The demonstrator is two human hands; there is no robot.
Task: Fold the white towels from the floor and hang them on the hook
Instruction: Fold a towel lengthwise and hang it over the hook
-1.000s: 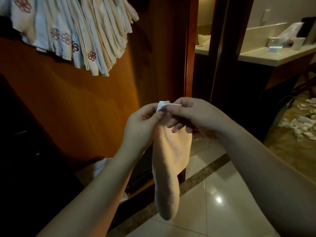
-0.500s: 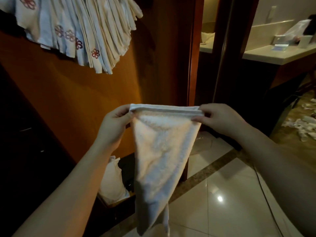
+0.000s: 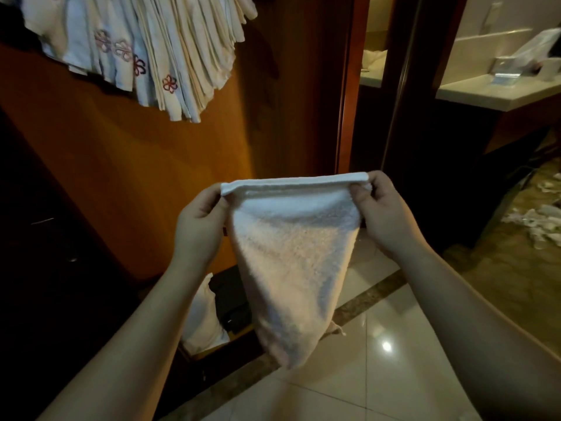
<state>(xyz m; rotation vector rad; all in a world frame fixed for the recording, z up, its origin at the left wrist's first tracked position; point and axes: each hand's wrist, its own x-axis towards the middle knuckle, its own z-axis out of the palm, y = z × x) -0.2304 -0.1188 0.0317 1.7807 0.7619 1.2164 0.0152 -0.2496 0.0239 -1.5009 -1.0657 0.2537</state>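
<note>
White towel (image 3: 291, 253): held up before me above the tiled floor (image 3: 394, 360), top hem stretched level, body tapering down to a point. My left hand (image 3: 200, 229) pinches the left corner, my right hand (image 3: 382, 214) the right; each grip clamped on cloth. Hung towels (image 3: 145, 47): upper left, against wood panel.

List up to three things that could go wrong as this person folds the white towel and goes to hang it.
1. Both hands, left hand and right hand, pinch only the top corners of the towel; a slip could drop it onto the floor.
2. Its lower end hangs bunched, so the fold may come out uneven.
3. The hanging towels look crowded; adding one might knock others loose.
</note>
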